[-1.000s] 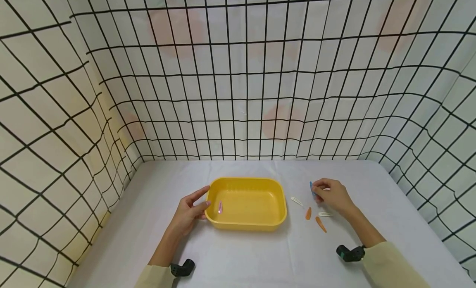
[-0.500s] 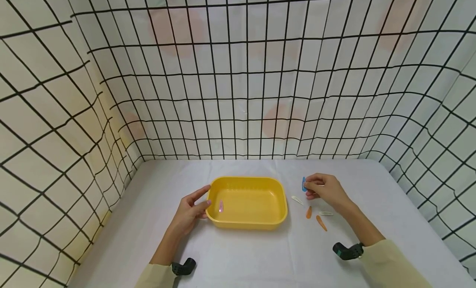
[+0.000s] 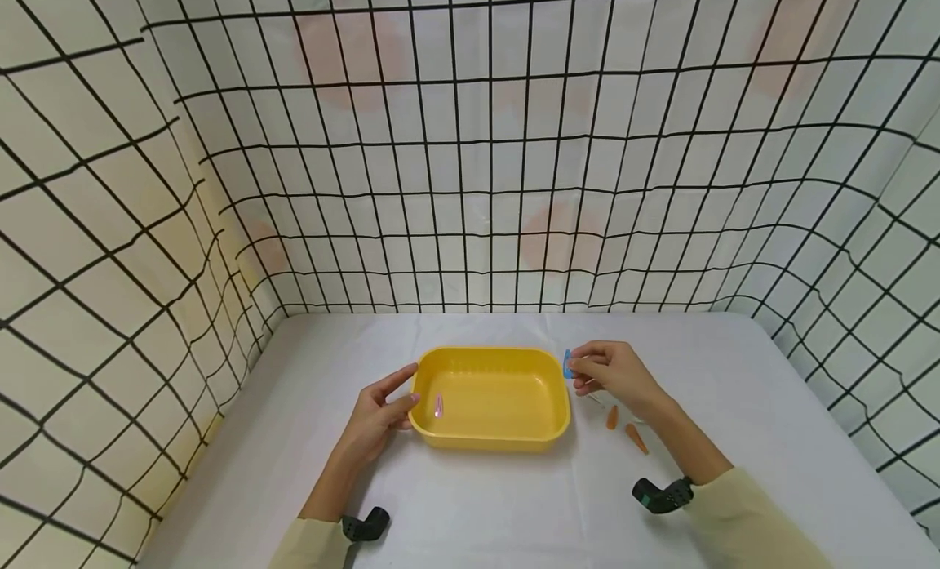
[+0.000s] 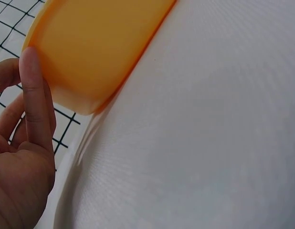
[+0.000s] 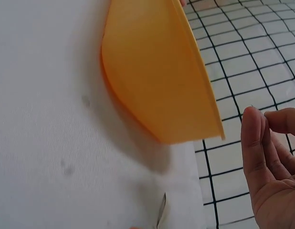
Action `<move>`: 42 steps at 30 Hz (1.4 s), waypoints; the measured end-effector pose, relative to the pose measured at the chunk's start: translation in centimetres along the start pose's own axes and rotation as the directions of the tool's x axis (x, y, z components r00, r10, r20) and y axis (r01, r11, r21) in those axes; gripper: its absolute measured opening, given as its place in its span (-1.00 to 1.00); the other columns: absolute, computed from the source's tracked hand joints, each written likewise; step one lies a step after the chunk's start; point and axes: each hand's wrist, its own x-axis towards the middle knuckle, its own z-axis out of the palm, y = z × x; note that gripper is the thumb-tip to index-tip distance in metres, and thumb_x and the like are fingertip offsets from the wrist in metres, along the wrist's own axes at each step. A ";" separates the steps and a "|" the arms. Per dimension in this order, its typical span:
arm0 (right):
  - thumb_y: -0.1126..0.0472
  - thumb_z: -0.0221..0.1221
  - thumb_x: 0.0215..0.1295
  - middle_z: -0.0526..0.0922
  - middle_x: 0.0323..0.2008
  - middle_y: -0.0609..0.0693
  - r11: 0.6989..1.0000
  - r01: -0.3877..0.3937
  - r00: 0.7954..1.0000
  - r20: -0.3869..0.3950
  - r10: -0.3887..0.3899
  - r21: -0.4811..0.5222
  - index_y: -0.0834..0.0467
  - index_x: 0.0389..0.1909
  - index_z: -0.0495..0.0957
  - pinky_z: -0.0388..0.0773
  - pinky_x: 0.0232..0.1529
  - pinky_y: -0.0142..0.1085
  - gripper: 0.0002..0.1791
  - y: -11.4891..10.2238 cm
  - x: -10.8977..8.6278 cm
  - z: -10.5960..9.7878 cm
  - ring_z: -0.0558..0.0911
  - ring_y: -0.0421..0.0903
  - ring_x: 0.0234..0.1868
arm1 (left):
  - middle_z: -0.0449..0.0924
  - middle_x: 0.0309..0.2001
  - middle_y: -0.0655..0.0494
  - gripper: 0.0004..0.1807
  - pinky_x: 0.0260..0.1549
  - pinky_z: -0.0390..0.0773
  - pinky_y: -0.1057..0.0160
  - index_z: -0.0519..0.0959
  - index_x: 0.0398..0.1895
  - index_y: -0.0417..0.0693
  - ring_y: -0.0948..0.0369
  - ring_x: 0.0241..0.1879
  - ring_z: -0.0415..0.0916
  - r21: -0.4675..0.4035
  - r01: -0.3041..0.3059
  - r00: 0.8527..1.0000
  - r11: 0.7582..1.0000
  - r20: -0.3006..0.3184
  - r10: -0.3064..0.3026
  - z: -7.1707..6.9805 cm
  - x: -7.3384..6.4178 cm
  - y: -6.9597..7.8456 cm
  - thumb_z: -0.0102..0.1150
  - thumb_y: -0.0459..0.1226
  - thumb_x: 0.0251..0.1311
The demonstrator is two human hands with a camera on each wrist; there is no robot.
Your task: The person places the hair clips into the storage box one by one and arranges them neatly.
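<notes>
Between the thumb and fingertips of my right hand (image 3: 613, 375) is a blue hair clip (image 3: 568, 364), held up beside the right rim of a yellow tray (image 3: 494, 442). In the right wrist view the thumb and forefinger meet and hide nearly all of the clip. My left hand (image 3: 373, 418) rests at the tray's left end, its thumb extended against the wall and its forefinger along the far left corner. Inside the tray, toward the left, lies a pink hair clip (image 3: 438, 406).
Right of the tray lie two orange hair clips, one nearer the tray (image 3: 612, 418) and another (image 3: 636, 438) closer to the front. Pale clips lie partly hidden under my right hand; one white clip (image 5: 162, 210) shows in the right wrist view. A black-grid white backdrop (image 3: 470, 169) surrounds the table.
My right hand has lifted the blue hair clip and carried it left to the tray's right rim. The left hand keeps its place on the tray.
</notes>
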 end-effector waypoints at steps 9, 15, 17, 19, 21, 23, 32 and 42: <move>0.18 0.27 0.45 0.77 -0.26 0.22 0.999 0.011 0.998 0.054 -0.014 0.050 0.41 0.09 0.54 0.81 -0.17 -0.20 -0.61 -0.9 1.2 2.7 0.75 -0.09 -0.38 | 0.32 0.52 0.06 -0.36 -0.46 0.72 0.39 0.46 0.45 0.04 0.21 -0.56 0.66 -0.007 -0.004 1.000 1.000 0.003 0.004 -0.1 0.1 -0.1 0.35 -0.36 0.30; 0.22 0.26 0.44 0.77 -0.26 0.27 0.997 0.037 0.994 0.099 -0.044 0.071 0.41 0.03 0.57 0.80 -0.21 -0.23 -0.67 -1.6 1.9 4.8 0.74 -0.09 -0.41 | 0.31 0.53 0.06 -0.35 -0.46 0.71 0.40 0.45 0.47 0.04 0.23 -0.58 0.63 -0.012 -0.001 1.000 1.000 0.015 0.001 -0.3 -0.1 -0.3 0.35 -0.36 0.30; 0.24 0.27 0.43 0.75 -0.25 0.33 0.997 0.035 0.994 0.100 -0.042 0.069 0.41 0.01 0.59 0.81 -0.24 -0.23 -0.69 -1.9 2.2 5.5 0.75 -0.08 -0.42 | 0.30 0.53 0.05 -0.34 -0.46 0.71 0.40 0.44 0.47 0.03 0.24 -0.57 0.63 -0.017 0.000 1.000 1.000 0.023 0.001 -0.4 -0.2 -0.3 0.34 -0.37 0.31; 0.25 0.28 0.42 0.74 -0.24 0.37 0.998 0.034 0.994 0.099 -0.039 0.060 0.41 0.00 0.59 0.81 -0.26 -0.22 -0.70 -2.2 2.4 6.2 0.75 -0.08 -0.43 | 0.30 0.54 0.04 -0.34 -0.46 0.71 0.40 0.43 0.48 0.01 0.24 -0.57 0.63 -0.018 -0.004 1.000 1.000 0.028 0.005 -0.5 -0.2 -0.3 0.34 -0.37 0.31; 0.26 0.28 0.41 0.73 -0.24 0.39 0.998 0.030 0.994 0.103 -0.035 0.052 0.41 0.00 0.60 0.81 -0.27 -0.21 -0.71 -2.4 2.6 7.0 0.76 -0.08 -0.43 | 0.29 0.54 0.03 -0.34 -0.46 0.71 0.41 0.42 0.48 0.01 0.25 -0.58 0.63 -0.013 -0.008 0.999 1.000 0.032 0.009 -0.5 -0.2 -0.3 0.34 -0.37 0.31; 0.27 0.28 0.41 0.74 -0.24 0.38 0.999 0.017 0.993 0.114 -0.022 0.046 0.40 0.00 0.60 0.81 -0.27 -0.20 -0.71 -2.6 2.8 7.9 0.76 -0.08 -0.44 | 0.29 0.54 0.02 -0.34 -0.47 0.71 0.41 0.42 0.48 0.01 0.25 -0.59 0.62 -0.010 -0.011 0.999 1.000 0.034 0.011 -0.6 -0.3 -0.3 0.34 -0.36 0.31; 0.31 0.30 0.38 0.78 -0.34 0.26 0.999 -0.040 0.993 0.116 0.038 0.019 0.38 -0.04 0.63 0.80 -0.33 -0.21 -0.77 -3.2 3.6 11.7 0.74 -0.12 -0.53 | 0.29 0.54 0.01 -0.34 -0.45 0.72 0.41 0.42 0.48 0.01 0.26 -0.57 0.64 -0.002 -0.022 0.999 1.000 0.040 0.022 -0.5 0.0 -0.5 0.34 -0.36 0.31; 0.32 0.33 0.33 0.75 -0.49 0.11 0.992 -0.123 0.988 0.090 0.126 -0.038 0.34 -0.15 0.66 0.76 -0.44 -0.31 -0.84 -2.5 4.8 15.0 0.69 -0.13 -0.59 | 0.30 0.53 0.02 -0.35 -0.46 0.72 0.40 0.43 0.47 0.02 0.25 -0.56 0.64 -0.009 -0.021 0.999 1.000 0.039 0.021 -0.2 0.0 -0.2 0.34 -0.35 0.32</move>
